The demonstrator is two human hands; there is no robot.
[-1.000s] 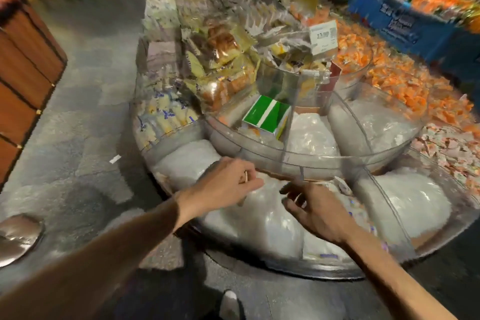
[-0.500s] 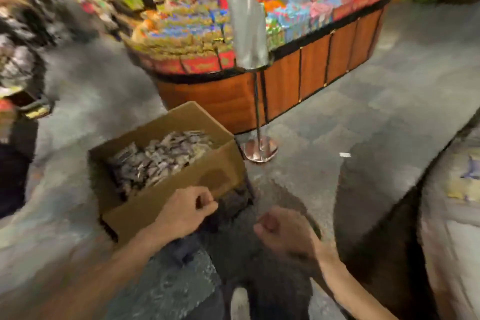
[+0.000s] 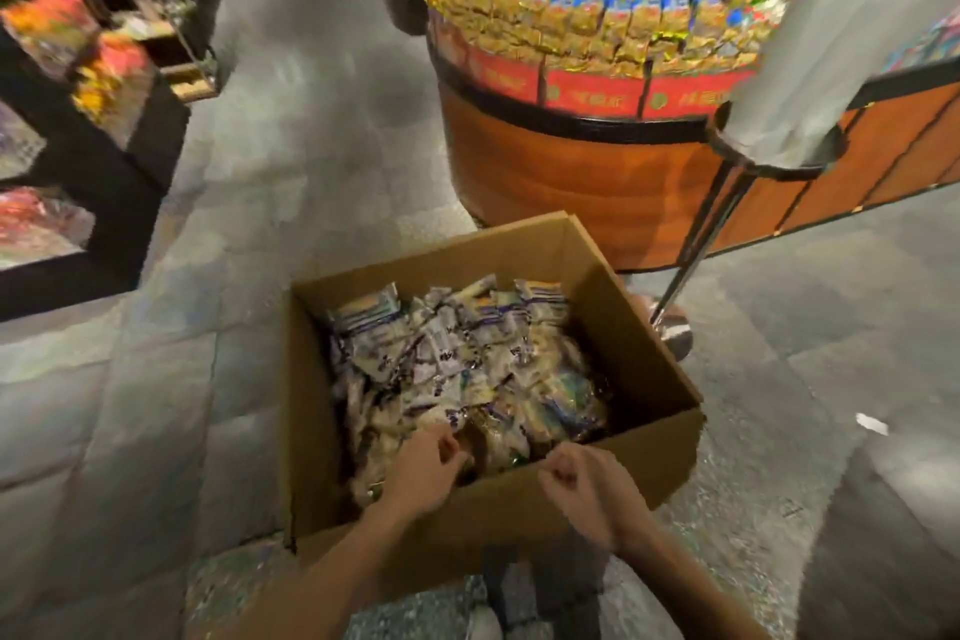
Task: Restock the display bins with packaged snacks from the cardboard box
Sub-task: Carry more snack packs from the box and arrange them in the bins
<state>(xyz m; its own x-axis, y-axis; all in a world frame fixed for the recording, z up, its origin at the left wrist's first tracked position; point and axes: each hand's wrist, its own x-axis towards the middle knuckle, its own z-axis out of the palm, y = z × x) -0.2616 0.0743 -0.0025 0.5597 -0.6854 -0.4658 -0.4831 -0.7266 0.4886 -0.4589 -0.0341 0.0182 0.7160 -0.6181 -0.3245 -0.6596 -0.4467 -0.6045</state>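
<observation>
Head view: open brown cardboard box (image 3: 644, 364), lower centre on the grey floor (image 3: 260, 276), holds heaped white-and-purple snack packets (image 3: 457, 359). Left hand (image 3: 421, 473) curls over the nearest packets, grip unclear; right hand (image 3: 584, 489) is fisted, empty, above the near wall. Best open both and scoop a full handful.

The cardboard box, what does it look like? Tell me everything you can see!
The cardboard box is plain brown and open at the top, with straight walls. It sits low by the grey floor, in front of a round wooden display; what it rests on is hidden. Small silvery snack packets with purple print lie inside in a loose heap. The left hand reaches in over the near wall; the right hand hovers at the near rim.
</observation>
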